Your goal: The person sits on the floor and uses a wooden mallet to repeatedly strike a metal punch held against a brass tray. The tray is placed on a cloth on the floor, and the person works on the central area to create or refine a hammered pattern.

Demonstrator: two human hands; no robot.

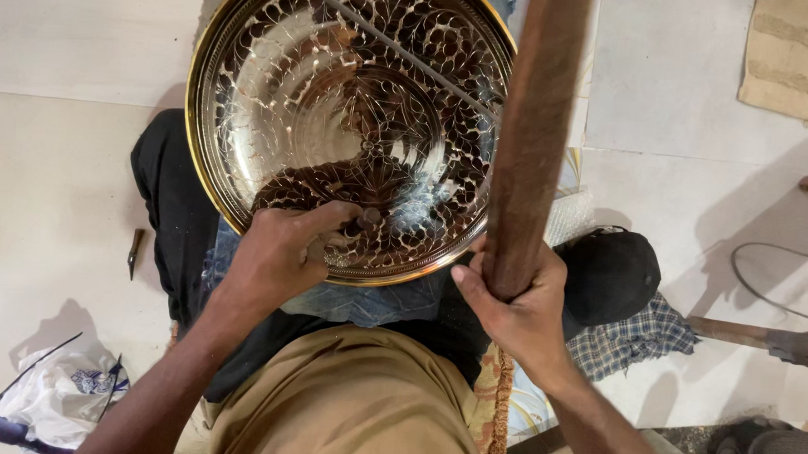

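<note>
Right hand point(517, 306) grips wooden pole point(535, 133); left hand point(280, 249) pinches punch point(361, 220) on brass tray point(213, 55).

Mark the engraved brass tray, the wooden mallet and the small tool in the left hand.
engraved brass tray point(274, 76), head view, on its patterned inner face.
wooden mallet point(536, 124), head view, mid-shaft above the right hand.
small tool point(365, 220), head view, tip at the left hand's fingers.

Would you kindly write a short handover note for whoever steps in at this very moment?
Left hand: grip shut on a small dark tool, tip pressed on the engraved brass tray.
Right hand: grip shut on a brown wooden bar rising beside the tray's right edge.
Tray rests tilted on the lap.
Done: leaf pattern covers most of the face.
Left: cannot tell what remains.
Another small tool lies on the floor, left.
</note>
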